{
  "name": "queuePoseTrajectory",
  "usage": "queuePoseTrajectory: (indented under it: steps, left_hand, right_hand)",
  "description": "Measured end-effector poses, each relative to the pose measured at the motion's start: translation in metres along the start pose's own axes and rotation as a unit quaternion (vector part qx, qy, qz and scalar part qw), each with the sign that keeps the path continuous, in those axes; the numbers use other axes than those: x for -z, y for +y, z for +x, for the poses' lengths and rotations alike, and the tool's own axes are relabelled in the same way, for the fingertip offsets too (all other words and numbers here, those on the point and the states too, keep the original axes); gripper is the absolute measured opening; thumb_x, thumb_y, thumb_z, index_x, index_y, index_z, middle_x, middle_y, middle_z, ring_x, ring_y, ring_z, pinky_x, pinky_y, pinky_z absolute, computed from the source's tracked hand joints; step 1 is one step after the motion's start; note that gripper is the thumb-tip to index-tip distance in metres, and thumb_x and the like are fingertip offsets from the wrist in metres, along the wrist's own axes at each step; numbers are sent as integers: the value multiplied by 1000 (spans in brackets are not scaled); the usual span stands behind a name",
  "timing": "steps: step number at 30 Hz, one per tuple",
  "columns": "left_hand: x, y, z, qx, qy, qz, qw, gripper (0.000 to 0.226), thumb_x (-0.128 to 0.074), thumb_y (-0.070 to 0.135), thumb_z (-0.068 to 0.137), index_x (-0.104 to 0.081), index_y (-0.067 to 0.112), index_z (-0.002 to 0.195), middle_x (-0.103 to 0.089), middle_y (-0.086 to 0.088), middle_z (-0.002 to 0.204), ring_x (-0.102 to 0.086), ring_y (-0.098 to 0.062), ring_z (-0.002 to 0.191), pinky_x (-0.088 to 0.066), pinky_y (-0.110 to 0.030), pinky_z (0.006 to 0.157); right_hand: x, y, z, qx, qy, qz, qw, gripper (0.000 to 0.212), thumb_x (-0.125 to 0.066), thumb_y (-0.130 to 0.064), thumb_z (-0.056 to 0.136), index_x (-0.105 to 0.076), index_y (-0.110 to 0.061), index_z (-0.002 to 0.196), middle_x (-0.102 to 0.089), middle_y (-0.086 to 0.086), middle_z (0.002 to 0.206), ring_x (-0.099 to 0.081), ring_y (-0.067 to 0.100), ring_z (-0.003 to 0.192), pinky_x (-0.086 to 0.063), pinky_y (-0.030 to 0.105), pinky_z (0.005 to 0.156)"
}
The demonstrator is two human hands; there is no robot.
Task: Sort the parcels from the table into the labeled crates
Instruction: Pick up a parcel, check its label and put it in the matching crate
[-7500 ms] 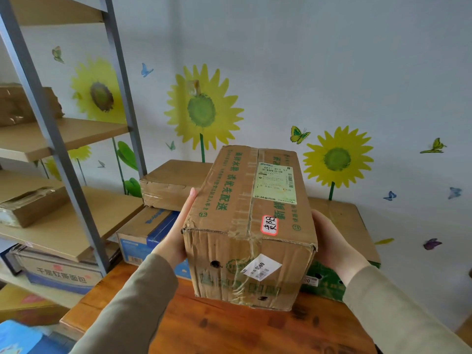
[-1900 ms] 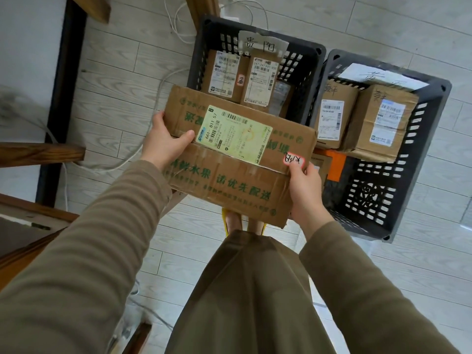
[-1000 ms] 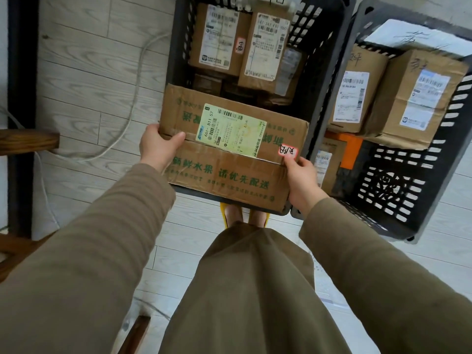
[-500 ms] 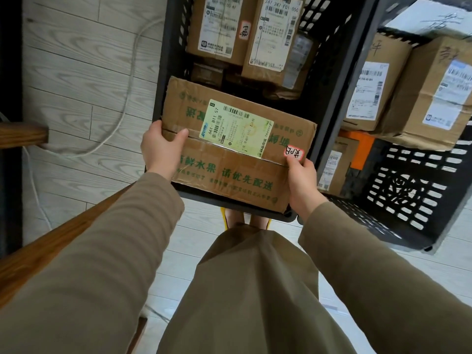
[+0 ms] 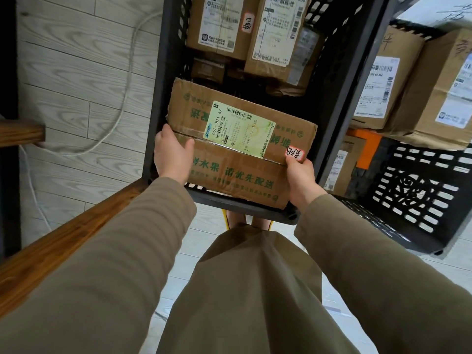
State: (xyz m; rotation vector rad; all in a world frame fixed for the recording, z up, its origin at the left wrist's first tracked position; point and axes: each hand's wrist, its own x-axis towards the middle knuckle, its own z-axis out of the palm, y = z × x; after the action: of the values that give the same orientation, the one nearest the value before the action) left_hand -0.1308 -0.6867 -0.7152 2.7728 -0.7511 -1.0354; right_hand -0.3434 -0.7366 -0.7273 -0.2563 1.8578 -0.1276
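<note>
Your fruit carton now sits lower, entering the left black crate's near end; your left hand and right hand still clasp its ends, thumbs on top. Release looks next.

One wide-angle head-worn camera looks steeply down past the person's own sleeves, close over the left hand, the right hand and the parcel they hold over a dark crate on the floor.

Narrow dark gap in the left crate between the held box and upright parcels beyond
</note>
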Motion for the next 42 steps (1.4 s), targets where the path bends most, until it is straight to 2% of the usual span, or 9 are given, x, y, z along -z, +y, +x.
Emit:
queuePoseTrajectory:
  steps: [6, 11, 16, 22, 26, 30, 38, 42]
  left_hand:
    - [-11, -1, 8, 12, -21, 16, 1000, 61, -58, 24, 92, -32, -1, 141, -39, -19, 142, -42, -33, 128, -35, -40, 105]
    - [-18, -3, 15, 11, -29, 15, 999, 57, -59, 21, 91, -35, -1, 138, -41, -19, 139, -43, -34, 126, -37, -42, 106]
    - [-26, -6, 20, 8, -41, 20, 999, 59, -60, 20, 91, -34, -2, 139, -40, -21, 138, -43, -34, 126, -35, -39, 105]
    - [-32, -8, 23, 4, -36, 18, 999, 62, -61, 19, 90, -30, 0, 141, -38, -21, 140, -40, -34, 128, -33, -38, 107]
    - [-34, -7, 21, 16, -37, 21, 999, 68, -61, 20, 90, -26, 0, 144, -34, -20, 144, -35, -34, 133, -30, -41, 111]
    - [-31, -6, 21, 23, -54, 22, 998, 67, -60, 22, 89, -28, -1, 143, -36, -19, 146, -35, -33, 134, -31, -43, 111]
    - [-14, 6, 4, 22, -97, 21, 995, 52, -57, 25, 90, -41, 0, 132, -45, -17, 139, -44, -33, 127, -37, -42, 104]
    - [5, 31, -15, -8, -116, 2, 993, 48, -50, 29, 95, -42, 2, 133, -50, -14, 135, -47, -31, 123, -38, -40, 100]
  right_hand:
    - [-5, 0, 14, -11, -1, 2, 1000, 35, -43, -23, 100, -41, -15, 133, -57, 8, 122, -56, 22, 96, -44, 39, 77]
    - [-8, 2, 26, -19, -5, -8, 1000, 37, -45, -25, 99, -42, -16, 134, -57, 9, 124, -58, 25, 102, -45, 40, 79]
    - [-13, 3, 37, -21, 5, -24, 999, 39, -47, -28, 97, -42, -17, 134, -57, 8, 126, -57, 27, 110, -46, 46, 95]
    - [-16, 3, 45, -18, 22, -35, 999, 39, -46, -27, 98, -39, -17, 135, -54, 8, 128, -55, 28, 114, -44, 48, 99]
    - [-14, 2, 44, -19, 33, -43, 998, 38, -47, -27, 98, -41, -17, 135, -54, 7, 129, -54, 27, 115, -44, 44, 99]
    - [-14, -2, 38, -37, 31, -17, 999, 38, -50, -24, 97, -44, -14, 133, -57, 8, 124, -57, 26, 111, -46, 40, 89]
    - [-14, -17, 15, -62, 24, -25, 997, 38, -50, -21, 96, -45, -11, 132, -59, 11, 122, -60, 28, 107, -49, 46, 94]
    - [-4, -36, -12, -41, 10, -46, 998, 32, -47, -21, 97, -50, -10, 127, -61, 9, 119, -60, 24, 102, -49, 39, 94]
